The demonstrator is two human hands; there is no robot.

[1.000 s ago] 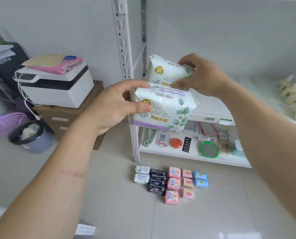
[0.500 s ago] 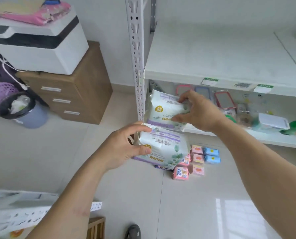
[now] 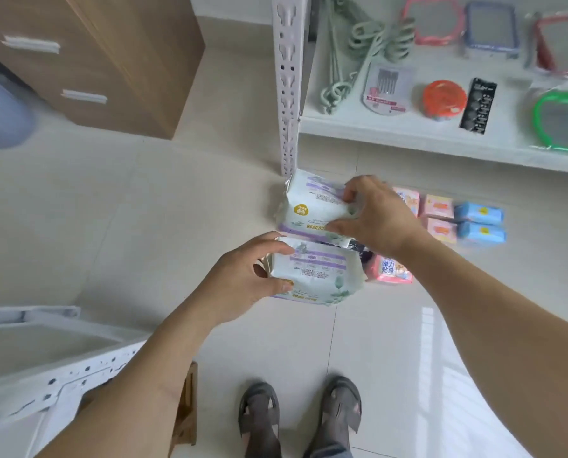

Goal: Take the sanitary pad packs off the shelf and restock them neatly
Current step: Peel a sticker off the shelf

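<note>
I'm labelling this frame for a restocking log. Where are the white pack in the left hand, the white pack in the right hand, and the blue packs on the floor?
Left-hand white pack [image 3: 319,272], head view, printed top face.
Right-hand white pack [image 3: 312,206], head view, top face.
Blue packs [image 3: 481,223], head view, where the two packs meet.

Both hands, left [image 3: 239,279] and right [image 3: 380,216], have carried their white packs [image 3: 315,276] down from shelf height to just above the floor packs [image 3: 438,206].

You are holding two white packs with purple bands and leaf print above the floor: the near pack [image 3: 315,276] in your left hand [image 3: 243,279], the far pack [image 3: 312,209] (yellow round logo showing) in your right hand [image 3: 381,216]. Small pink packs [image 3: 438,216], blue packs [image 3: 479,221] and a larger pink pack [image 3: 390,269] are lying in rows on the floor beneath.
</note>
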